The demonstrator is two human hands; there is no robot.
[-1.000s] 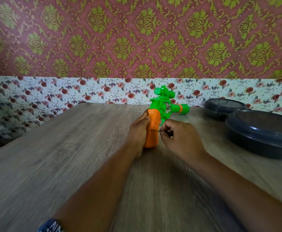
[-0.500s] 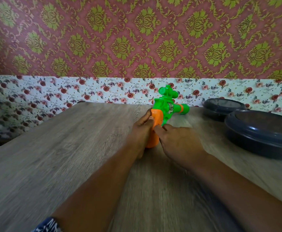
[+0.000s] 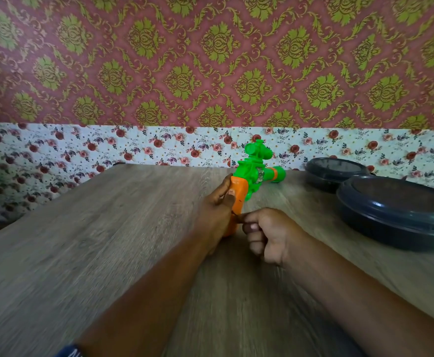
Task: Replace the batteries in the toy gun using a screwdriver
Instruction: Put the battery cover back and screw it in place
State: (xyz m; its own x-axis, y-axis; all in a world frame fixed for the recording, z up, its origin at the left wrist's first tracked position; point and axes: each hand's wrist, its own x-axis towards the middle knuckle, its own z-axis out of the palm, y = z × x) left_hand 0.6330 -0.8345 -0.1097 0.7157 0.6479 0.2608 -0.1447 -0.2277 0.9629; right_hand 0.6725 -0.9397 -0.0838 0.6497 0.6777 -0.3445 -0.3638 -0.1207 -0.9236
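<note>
Left hand (image 3: 217, 207) grips toy gun (image 3: 249, 181) mid-frame; right hand (image 3: 267, 234) fisted at grip, probs unscrewing; screwdriver barely visible tbh.

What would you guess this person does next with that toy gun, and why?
Probably turn the tool a little more at the orange grip. The left hand holds the toy gun steady on the table, and the right hand is curled with its fingertips against the lower grip. The screwdriver itself is hardly visible, so this is a guess.
</note>
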